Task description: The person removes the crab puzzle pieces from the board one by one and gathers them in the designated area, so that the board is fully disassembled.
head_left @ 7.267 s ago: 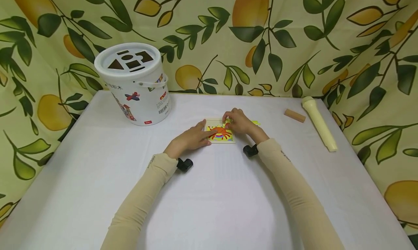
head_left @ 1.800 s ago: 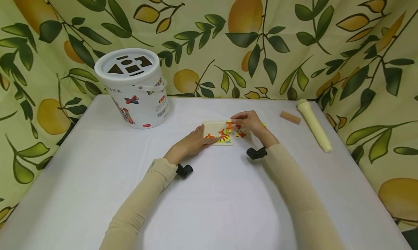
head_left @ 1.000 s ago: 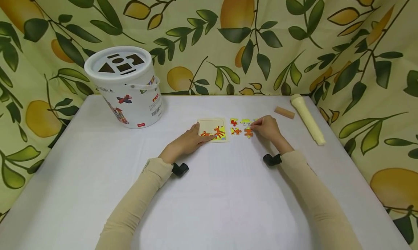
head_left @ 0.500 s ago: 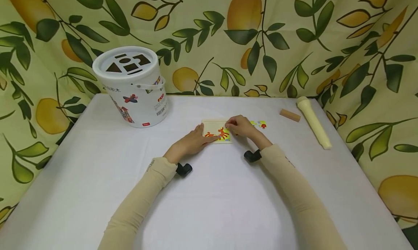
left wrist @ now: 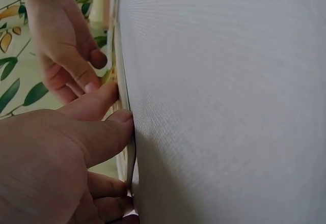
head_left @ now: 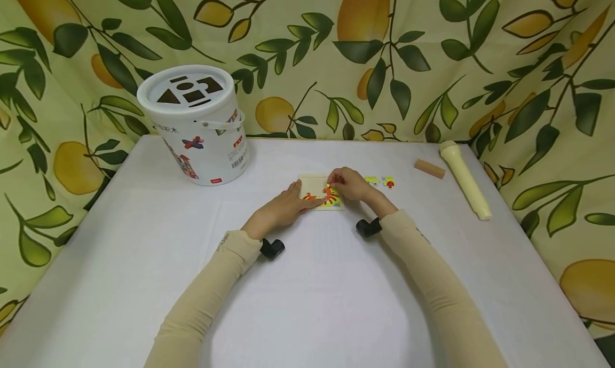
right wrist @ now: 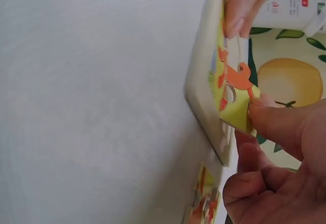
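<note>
A shallow wooden puzzle tray (head_left: 312, 183) lies on the table, partly filled with orange and yellow jigsaw pieces (head_left: 332, 200). My left hand (head_left: 282, 206) holds the tray at its left side, one finger stretched across onto the fitted pieces; in the left wrist view its thumb (left wrist: 114, 132) lies at the tray's near edge. Between thumb and finger, my right hand (head_left: 349, 184) pinches a yellow-green and orange jigsaw piece (right wrist: 238, 108), tilted against the tray's right part. Loose jigsaw pieces (head_left: 388, 182) lie right of the tray, some hidden behind the right hand.
A white bucket (head_left: 206, 149) with shaped holes in its lid stands at the back left. At the back right lie a small brown block (head_left: 430, 169) and a cream microphone-shaped stick (head_left: 464, 181). A patterned curtain (head_left: 298, 53) surrounds the white table.
One second ago my right hand was among the loose pieces on the right; it has come left to the tray with a piece. My left hand has stayed on the tray.
</note>
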A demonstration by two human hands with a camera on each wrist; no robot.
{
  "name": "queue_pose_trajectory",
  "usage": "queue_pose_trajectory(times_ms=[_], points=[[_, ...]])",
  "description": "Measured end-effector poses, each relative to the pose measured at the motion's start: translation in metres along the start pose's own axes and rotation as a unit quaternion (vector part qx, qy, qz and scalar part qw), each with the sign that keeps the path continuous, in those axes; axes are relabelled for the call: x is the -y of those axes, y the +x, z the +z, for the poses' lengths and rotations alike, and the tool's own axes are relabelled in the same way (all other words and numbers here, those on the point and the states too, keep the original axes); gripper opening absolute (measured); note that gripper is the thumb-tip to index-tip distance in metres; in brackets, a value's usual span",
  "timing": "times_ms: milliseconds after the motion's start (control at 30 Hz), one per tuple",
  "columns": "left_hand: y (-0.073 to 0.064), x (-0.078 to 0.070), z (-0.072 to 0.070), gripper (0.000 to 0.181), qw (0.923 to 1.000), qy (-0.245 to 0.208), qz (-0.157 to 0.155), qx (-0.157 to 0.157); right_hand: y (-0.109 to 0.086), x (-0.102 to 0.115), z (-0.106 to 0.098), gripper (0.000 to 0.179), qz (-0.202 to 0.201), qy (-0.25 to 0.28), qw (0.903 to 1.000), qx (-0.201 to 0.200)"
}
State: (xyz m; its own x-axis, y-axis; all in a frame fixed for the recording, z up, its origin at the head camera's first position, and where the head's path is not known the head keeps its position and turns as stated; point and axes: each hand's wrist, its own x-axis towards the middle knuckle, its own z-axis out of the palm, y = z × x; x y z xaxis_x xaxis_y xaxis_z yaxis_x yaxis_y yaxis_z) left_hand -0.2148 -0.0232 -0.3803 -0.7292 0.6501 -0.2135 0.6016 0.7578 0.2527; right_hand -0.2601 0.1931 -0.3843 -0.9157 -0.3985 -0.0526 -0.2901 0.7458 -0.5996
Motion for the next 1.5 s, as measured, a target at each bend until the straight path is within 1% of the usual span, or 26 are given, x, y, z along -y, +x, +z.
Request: queue_pose_trajectory(times_ms=[100, 267, 367, 500, 633, 733, 833, 900, 1000, 1133, 1200, 1333, 1400, 1500], points=[[0.000, -0.001, -0.001, 0.043, 1.0000, 0.000, 0.000, 0.001, -0.002, 0.000, -0.002, 0.009, 0.001, 0.027, 0.9996, -0.003], [0.002, 0.000, -0.001, 0.044, 1.0000, -0.002, -0.007, 0.003, -0.003, -0.006, -0.003, 0.011, 0.022, 0.083, 0.9962, -0.015], [0.002, 0.001, 0.001, 0.044, 1.0000, -0.001, -0.006, 0.001, -0.003, -0.008, -0.004, 0.012, 0.039, 0.116, 0.9920, -0.031], [0.001, 0.002, 0.002, 0.043, 1.0000, -0.005, -0.004, -0.006, -0.005, -0.008, -0.013, 0.014, 0.067, 0.136, 0.9875, -0.042], [0.000, 0.000, 0.005, 0.043, 0.9999, -0.013, 0.000, -0.011, -0.022, -0.021, -0.031, 0.019, 0.099, 0.137, 0.9844, -0.049], [-0.002, 0.001, 0.004, 0.042, 0.9997, -0.017, 0.000, -0.018, -0.040, -0.039, -0.049, 0.025, 0.128, 0.130, 0.9814, -0.061], [-0.002, 0.002, 0.002, 0.042, 0.9995, -0.021, 0.003, -0.022, -0.063, -0.059, -0.064, 0.028, 0.168, 0.120, 0.9759, -0.070], [-0.002, 0.003, 0.002, 0.042, 0.9995, -0.021, 0.004, -0.023, -0.076, -0.071, -0.071, 0.028, 0.192, 0.114, 0.9721, -0.072], [0.000, 0.002, 0.003, 0.042, 0.9996, -0.020, 0.007, -0.020, -0.090, -0.084, -0.074, 0.029, 0.214, 0.107, 0.9690, -0.062], [-0.002, 0.005, 0.004, 0.041, 0.9995, -0.025, 0.001, -0.021, -0.088, -0.092, -0.069, 0.029, 0.218, 0.098, 0.9693, -0.056], [-0.002, 0.005, 0.005, 0.040, 0.9993, -0.030, 0.001, -0.022, -0.086, -0.094, -0.065, 0.027, 0.218, 0.090, 0.9698, -0.062], [-0.003, 0.004, 0.005, 0.041, 0.9993, -0.020, 0.011, -0.029, -0.085, -0.094, -0.059, 0.025, 0.212, 0.065, 0.9717, -0.080], [-0.004, 0.003, 0.004, 0.041, 0.9994, -0.015, 0.011, -0.030, -0.086, -0.094, -0.058, 0.024, 0.209, 0.055, 0.9724, -0.087], [-0.004, 0.000, 0.003, 0.041, 0.9991, -0.020, 0.014, -0.034, -0.090, -0.090, -0.059, 0.025, 0.206, 0.043, 0.9725, -0.098]])
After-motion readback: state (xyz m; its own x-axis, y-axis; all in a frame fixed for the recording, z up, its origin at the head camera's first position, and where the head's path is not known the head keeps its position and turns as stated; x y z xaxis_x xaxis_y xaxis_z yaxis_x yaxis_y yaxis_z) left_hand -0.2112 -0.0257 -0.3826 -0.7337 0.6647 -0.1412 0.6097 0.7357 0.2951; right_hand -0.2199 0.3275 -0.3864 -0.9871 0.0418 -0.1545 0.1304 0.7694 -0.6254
